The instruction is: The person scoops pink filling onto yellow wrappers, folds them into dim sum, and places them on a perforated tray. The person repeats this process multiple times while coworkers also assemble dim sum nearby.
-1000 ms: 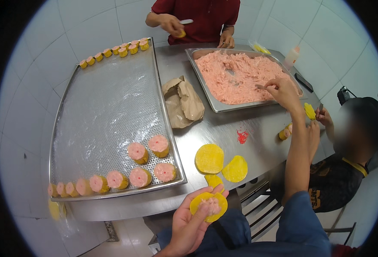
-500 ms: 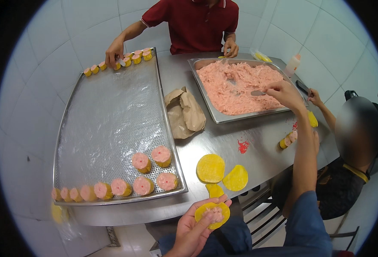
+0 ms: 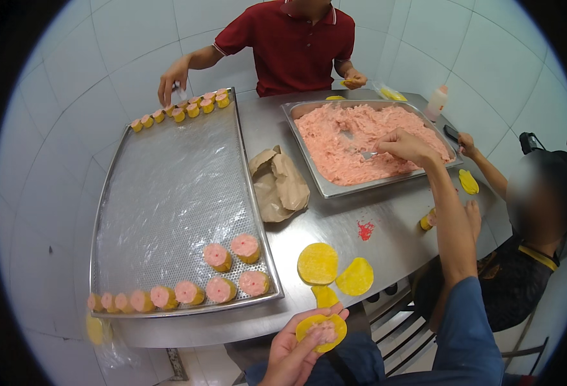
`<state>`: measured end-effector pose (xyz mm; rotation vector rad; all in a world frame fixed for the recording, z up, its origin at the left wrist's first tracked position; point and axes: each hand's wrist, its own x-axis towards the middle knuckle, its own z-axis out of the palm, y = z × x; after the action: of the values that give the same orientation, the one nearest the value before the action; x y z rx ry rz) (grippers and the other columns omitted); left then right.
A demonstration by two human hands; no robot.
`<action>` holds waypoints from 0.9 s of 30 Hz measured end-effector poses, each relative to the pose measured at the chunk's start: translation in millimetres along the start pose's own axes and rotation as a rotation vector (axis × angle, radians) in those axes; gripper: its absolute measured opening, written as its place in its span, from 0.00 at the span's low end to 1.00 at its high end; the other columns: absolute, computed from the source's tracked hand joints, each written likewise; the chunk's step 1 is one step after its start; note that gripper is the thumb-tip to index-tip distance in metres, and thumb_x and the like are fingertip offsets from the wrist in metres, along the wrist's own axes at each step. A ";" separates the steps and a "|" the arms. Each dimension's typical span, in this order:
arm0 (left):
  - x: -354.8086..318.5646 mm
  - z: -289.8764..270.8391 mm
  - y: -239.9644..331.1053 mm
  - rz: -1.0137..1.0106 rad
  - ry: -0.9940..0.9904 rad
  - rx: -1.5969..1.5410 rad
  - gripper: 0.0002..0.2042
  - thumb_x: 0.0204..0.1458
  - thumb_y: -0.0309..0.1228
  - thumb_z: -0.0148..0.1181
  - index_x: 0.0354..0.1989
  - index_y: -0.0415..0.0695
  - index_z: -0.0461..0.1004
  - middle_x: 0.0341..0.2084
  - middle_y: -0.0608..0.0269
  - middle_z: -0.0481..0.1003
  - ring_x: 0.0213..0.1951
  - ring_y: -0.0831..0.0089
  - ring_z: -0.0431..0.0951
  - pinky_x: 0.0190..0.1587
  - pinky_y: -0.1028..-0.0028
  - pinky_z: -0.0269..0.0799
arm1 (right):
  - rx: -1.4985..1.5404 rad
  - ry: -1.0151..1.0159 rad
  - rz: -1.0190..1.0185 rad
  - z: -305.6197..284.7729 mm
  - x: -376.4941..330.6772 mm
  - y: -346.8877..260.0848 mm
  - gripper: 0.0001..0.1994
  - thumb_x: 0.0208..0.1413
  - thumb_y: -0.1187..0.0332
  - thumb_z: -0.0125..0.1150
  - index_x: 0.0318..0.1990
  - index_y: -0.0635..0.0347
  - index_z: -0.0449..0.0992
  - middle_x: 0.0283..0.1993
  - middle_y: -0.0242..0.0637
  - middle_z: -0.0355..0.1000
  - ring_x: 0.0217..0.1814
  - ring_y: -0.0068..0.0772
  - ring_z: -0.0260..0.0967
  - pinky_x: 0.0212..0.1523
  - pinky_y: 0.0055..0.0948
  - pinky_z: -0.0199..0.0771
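In my left hand (image 3: 291,355), a round yellow dumpling wrapper (image 3: 339,329) lies cupped, with a lump of pink filling (image 3: 324,333) in its middle; my thumb presses by the filling. My right hand (image 3: 407,148) reaches over the large metal pan (image 3: 327,189) and grips a small metal spatula (image 3: 368,155). The spatula's blade touches the pink meat filling (image 3: 386,122) that fills the pan. Close to my left hand, on the steel table, are a round stack of yellow wrappers (image 3: 317,264) and loose wrappers (image 3: 355,276).
A perforated metal tray (image 3: 168,174) with open-topped dumplings (image 3: 217,257) along its near and far ends takes up the left. Between tray and pan stands a crumpled brown paper bag (image 3: 282,186). One co-worker (image 3: 303,51) works across; another (image 3: 495,270) sits at right, near a squeeze bottle (image 3: 438,101).
My right hand and its spatula have moved left across the pan. The far co-worker's hand has lifted off the dumplings, and that person's other hand has raised a yellow wrapper.
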<state>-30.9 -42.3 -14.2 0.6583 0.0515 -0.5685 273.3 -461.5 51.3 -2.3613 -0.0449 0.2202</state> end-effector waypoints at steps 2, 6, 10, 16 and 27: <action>0.0 2.1 0.7 -0.006 -0.002 0.011 0.19 0.72 0.25 0.54 0.68 0.31 0.68 0.69 0.42 0.71 0.71 0.52 0.72 0.74 0.57 0.68 | 0.054 0.044 0.040 1.6 -8.3 -3.6 0.13 0.62 0.58 0.65 0.34 0.57 0.87 0.22 0.18 0.59 0.22 0.14 0.50 0.23 0.26 0.45; 2.2 8.6 6.4 -0.062 0.079 0.027 0.23 0.71 0.27 0.58 0.71 0.31 0.64 0.64 0.43 0.76 0.67 0.53 0.76 0.71 0.57 0.71 | 0.320 0.062 0.109 5.7 -49.6 -25.1 0.11 0.66 0.62 0.62 0.44 0.56 0.87 0.23 0.19 0.61 0.22 0.14 0.51 0.23 0.25 0.47; 5.5 11.4 9.3 -0.082 0.079 0.084 0.20 0.75 0.28 0.51 0.70 0.32 0.66 0.72 0.40 0.68 0.72 0.49 0.70 0.76 0.55 0.65 | 0.322 0.125 -0.160 48.3 -131.6 -65.3 0.11 0.68 0.68 0.60 0.50 0.58 0.87 0.24 0.21 0.66 0.23 0.14 0.56 0.24 0.24 0.52; 0.8 7.5 6.5 -0.024 0.036 -0.059 0.29 0.77 0.42 0.46 0.76 0.33 0.58 0.75 0.41 0.64 0.76 0.49 0.64 0.78 0.52 0.60 | -0.076 0.188 -0.665 158.3 -245.1 -117.1 0.24 0.42 0.73 0.63 0.51 0.54 0.91 0.21 0.28 0.61 0.17 0.27 0.58 0.19 0.31 0.57; -10.8 0.3 4.5 0.119 0.038 -0.096 0.26 0.78 0.34 0.45 0.79 0.33 0.54 0.76 0.46 0.62 0.77 0.58 0.63 0.77 0.60 0.64 | -0.402 0.160 -0.626 189.0 -280.0 -127.6 0.25 0.33 0.68 0.72 0.46 0.45 0.93 0.23 0.22 0.53 0.20 0.23 0.55 0.22 0.28 0.53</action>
<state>-37.7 -34.3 -9.0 0.5750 0.0744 -0.4364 -30.8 -266.7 47.9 -2.6108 -0.8006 -0.3090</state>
